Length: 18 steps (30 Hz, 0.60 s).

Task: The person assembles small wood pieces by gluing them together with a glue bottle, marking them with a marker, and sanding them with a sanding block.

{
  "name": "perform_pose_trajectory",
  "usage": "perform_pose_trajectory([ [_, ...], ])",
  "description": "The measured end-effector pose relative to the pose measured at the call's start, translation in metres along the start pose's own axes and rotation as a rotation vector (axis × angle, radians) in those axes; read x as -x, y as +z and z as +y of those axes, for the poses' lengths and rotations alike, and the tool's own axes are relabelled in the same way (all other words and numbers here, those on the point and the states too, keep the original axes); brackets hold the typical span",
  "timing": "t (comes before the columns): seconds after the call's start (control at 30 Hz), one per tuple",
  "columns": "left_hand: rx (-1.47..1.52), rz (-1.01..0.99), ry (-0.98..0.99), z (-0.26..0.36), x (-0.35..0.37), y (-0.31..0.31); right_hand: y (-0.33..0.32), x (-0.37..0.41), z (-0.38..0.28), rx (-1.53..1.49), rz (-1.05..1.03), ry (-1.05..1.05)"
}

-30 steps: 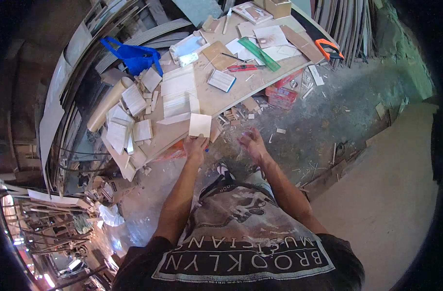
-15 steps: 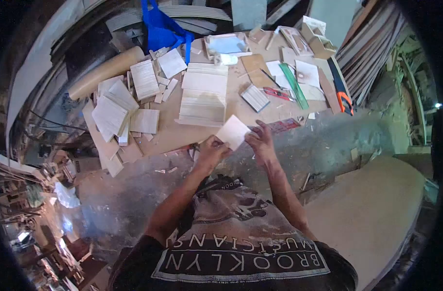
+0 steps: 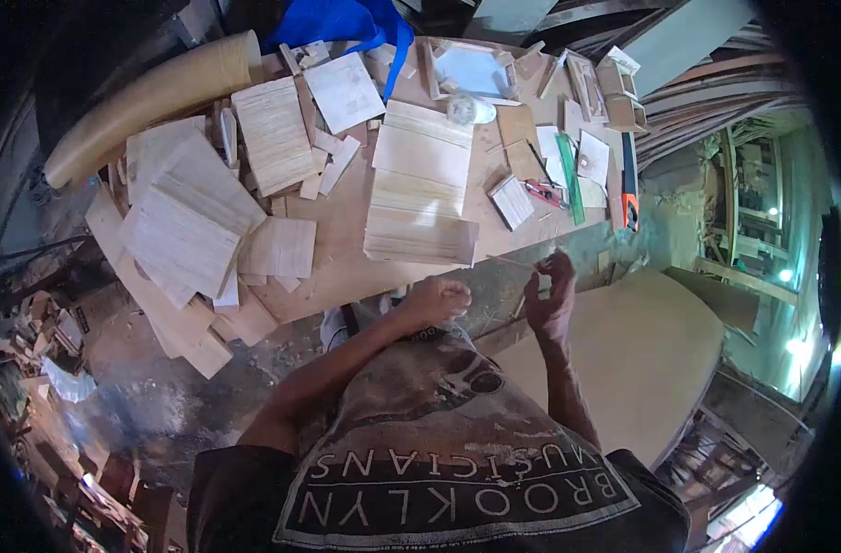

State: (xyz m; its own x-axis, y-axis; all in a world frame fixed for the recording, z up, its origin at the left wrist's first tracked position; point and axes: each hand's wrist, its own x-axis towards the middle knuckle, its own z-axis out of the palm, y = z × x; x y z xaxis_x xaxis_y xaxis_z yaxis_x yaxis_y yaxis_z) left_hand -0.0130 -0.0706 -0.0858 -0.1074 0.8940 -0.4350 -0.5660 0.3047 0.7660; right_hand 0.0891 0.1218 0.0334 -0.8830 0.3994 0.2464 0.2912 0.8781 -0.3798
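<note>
My left hand (image 3: 439,300) is closed in front of my shirt, its fingers curled; whatever it may hold is hidden. To its right my raised right hand (image 3: 551,293) pinches a thin pale wooden piece (image 3: 511,263), seen nearly edge-on just past the table's front edge. Beyond my hands, pale wooden boards (image 3: 422,175) lie in a column on the table (image 3: 333,244). A small light block (image 3: 511,203) sits to the right of them, beside a red-handled tool (image 3: 544,192) and a green ruler (image 3: 569,175).
Loose boards (image 3: 190,221) are piled at the table's left, near a large rolled sheet (image 3: 163,101). At the back are a blue bag (image 3: 342,23) and a framed tray (image 3: 430,69). An orange-handled saw (image 3: 630,210) lies right. A broad panel (image 3: 623,341) stands low at the right.
My hands have moved apart; my left hand has let go of the pale square piece. My right hand has gone right. The view has shifted, bringing the left board pile closer.
</note>
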Motion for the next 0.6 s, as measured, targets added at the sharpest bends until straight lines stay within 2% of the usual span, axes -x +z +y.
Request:
perform_pose_trajectory([
  [0.03,0.191,-0.025,-0.051,0.010,0.002,-0.005,0.002,-0.002,-0.020,-0.111,0.011,0.132],
  [0.07,0.379,-0.046,-0.101,0.021,0.003,-0.010,0.003,-0.004,-0.031,-0.103,0.005,0.132],
  [0.1,0.386,-0.049,-0.099,0.034,0.007,-0.016,0.004,-0.006,-0.039,-0.019,-0.061,0.077],
  [0.13,0.662,-0.037,-0.084,0.047,0.013,-0.021,0.005,-0.008,-0.044,0.063,-0.127,0.022],
  [0.17,0.935,-0.023,-0.064,0.057,0.017,-0.027,0.011,-0.009,-0.044,-0.040,-0.088,-0.116],
  [0.3,0.973,0.136,0.108,0.077,0.028,-0.044,0.025,-0.029,-0.069,-0.131,-0.173,-0.231],
  [0.37,0.754,0.256,0.199,0.083,0.040,-0.059,0.038,-0.039,-0.068,-0.171,-0.174,-0.280],
  [0.5,0.668,0.472,0.314,0.085,0.062,-0.073,0.065,-0.071,-0.074,-0.400,-0.162,-0.481],
  [0.6,0.663,0.643,0.386,0.077,0.081,-0.072,0.078,-0.092,-0.085,-0.462,-0.199,-0.614],
])
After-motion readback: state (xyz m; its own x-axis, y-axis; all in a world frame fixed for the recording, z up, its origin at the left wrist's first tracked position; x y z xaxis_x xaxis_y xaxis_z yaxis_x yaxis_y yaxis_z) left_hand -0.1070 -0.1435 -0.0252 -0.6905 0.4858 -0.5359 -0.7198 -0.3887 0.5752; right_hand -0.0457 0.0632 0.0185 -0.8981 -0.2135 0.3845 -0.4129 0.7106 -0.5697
